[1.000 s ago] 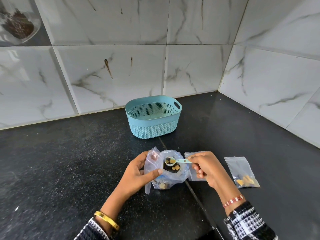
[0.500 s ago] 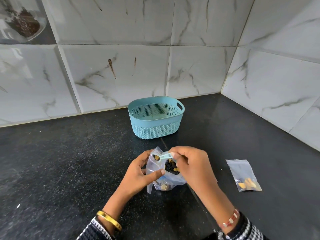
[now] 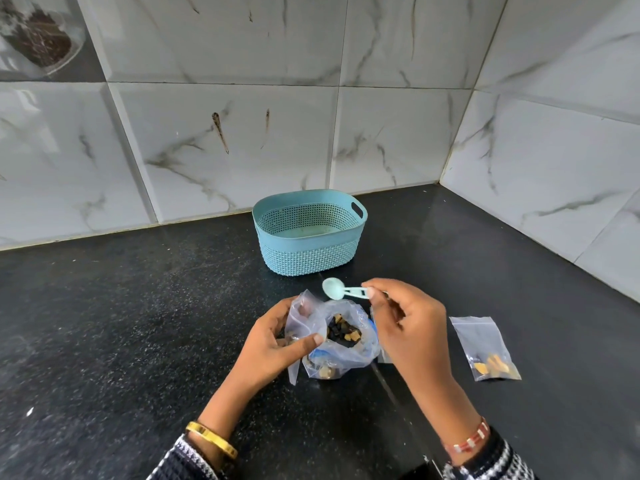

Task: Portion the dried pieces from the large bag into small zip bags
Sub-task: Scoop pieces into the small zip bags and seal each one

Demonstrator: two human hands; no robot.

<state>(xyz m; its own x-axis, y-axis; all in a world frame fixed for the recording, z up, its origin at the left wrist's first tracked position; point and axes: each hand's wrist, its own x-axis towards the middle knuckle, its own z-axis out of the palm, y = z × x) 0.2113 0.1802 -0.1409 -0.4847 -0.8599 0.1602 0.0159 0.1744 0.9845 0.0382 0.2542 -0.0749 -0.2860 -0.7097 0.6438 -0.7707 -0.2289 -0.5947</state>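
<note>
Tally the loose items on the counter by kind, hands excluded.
Plastic bags: 3, the large bag, a small zip bag held beside it, a filled zip bag
Scoops: 1, the pale scoop
Baskets: 1, the blue basket
Total: 5

We are in a home kitchen: a black speckled stone counter [image 3: 138, 323] runs into a corner of glossy marble-look wall tiles [image 3: 225, 140]. A blue plastic basket [image 3: 308, 251] stands near the counter's back edge, and a jar [image 3: 38, 32] of dark bits shows at top left.
</note>
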